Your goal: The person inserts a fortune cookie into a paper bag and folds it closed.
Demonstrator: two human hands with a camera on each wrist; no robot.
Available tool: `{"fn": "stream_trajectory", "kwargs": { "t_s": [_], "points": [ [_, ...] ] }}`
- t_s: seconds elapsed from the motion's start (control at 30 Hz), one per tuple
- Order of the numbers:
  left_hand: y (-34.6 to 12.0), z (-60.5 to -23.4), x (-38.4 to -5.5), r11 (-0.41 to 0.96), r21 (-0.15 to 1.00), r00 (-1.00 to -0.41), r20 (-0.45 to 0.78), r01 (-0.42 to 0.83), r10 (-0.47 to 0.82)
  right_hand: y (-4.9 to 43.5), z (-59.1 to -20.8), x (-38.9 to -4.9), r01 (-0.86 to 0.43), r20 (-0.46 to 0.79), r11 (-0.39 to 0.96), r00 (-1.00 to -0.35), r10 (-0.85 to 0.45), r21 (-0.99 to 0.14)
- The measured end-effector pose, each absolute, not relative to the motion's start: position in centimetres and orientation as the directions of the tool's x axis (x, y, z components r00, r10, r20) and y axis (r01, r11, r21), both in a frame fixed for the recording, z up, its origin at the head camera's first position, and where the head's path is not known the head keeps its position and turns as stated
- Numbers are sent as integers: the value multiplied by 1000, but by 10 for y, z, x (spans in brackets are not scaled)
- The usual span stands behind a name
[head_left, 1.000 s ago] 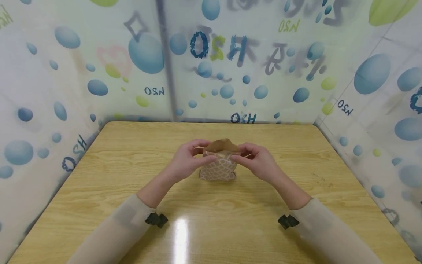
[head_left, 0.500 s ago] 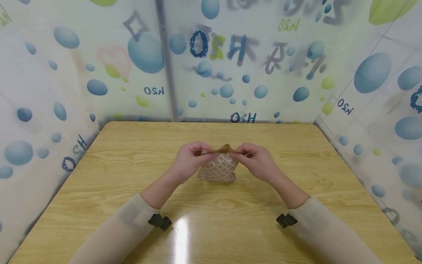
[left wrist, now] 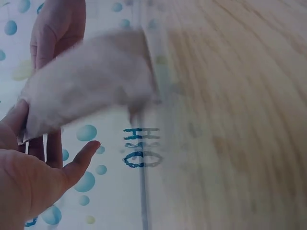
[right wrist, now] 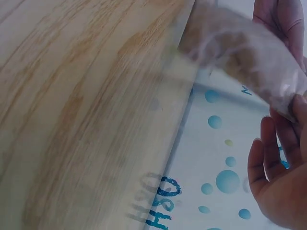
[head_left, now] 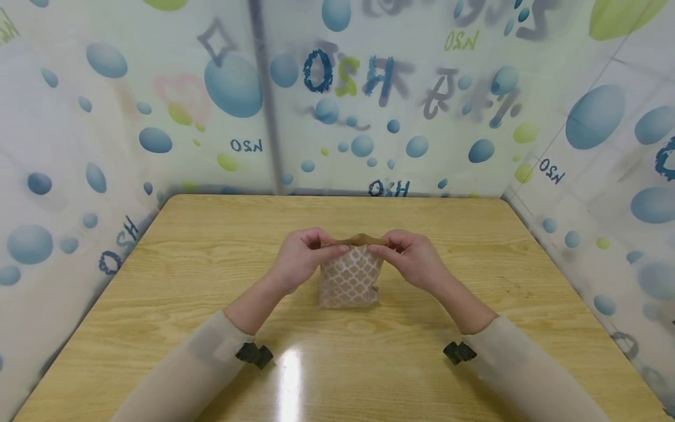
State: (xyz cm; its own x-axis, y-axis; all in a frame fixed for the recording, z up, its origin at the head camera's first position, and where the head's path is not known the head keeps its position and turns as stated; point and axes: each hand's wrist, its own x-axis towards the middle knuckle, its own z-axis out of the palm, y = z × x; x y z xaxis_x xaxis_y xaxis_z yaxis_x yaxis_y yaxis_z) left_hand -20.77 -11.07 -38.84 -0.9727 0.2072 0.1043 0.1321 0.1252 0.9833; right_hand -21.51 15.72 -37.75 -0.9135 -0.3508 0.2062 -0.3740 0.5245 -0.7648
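A small brown paper bag [head_left: 350, 278] with a white lattice pattern hangs between both hands near the middle of the head view. My left hand [head_left: 297, 258] pinches the left part of its top edge, thumb in front and fingers behind. On the other side, my right hand [head_left: 413, 258] pinches the right part in the same way. The bag's mouth is drawn flat, and a strip of plain brown paper shows above the thumbs. Both wrist views show the bag [left wrist: 91, 76] blurred and tilted, with its lower end out over the table. What is inside is hidden.
The wood-grain table [head_left: 211, 275] reaches back to a wall [head_left: 337, 140] printed with blue and green bubbles. Similar walls stand along its left and right sides. A bright reflection lies on the tabletop near the front.
The bag's mouth, which gaped with a raised back flap, is pulled flat. Its lower end has swung toward me, and more of the patterned front shows. Both hands stay nearly in place.
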Motion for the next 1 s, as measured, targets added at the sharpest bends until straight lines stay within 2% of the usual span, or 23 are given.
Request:
{"fn": "stream_trajectory", "kwargs": {
  "t_s": [0.1, 0.27, 0.6, 0.73, 0.9, 1.0],
  "points": [
    [-111, -389, -207, 150, 980, -973, 101, 134, 209, 157, -378, -215, -415, 238, 539, -899, -368, -733],
    [-110, -390, -207, 84, 986, -962, 117, 141, 246, 157, -379, -213, -451, 267, 516, -880, -392, -728],
    [-113, -392, -208, -8, 993, -955, 117, 119, 271, 159, -378, -214, -392, 222, 490, -902, -369, -779],
    [-113, -392, -208, -14, 994, -956, 107, 107, 273, 162, -377, -215, -400, 207, 488, -892, -402, -776],
    [-112, -395, -208, -12, 992, -943, 124, 127, 308, 161, -378, -213, -333, 136, 463, -903, -409, -822],
    [-110, -395, -208, -5, 989, -941, 142, 148, 308, 159, -380, -214, -338, 156, 462, -908, -389, -820]
  ]
}}
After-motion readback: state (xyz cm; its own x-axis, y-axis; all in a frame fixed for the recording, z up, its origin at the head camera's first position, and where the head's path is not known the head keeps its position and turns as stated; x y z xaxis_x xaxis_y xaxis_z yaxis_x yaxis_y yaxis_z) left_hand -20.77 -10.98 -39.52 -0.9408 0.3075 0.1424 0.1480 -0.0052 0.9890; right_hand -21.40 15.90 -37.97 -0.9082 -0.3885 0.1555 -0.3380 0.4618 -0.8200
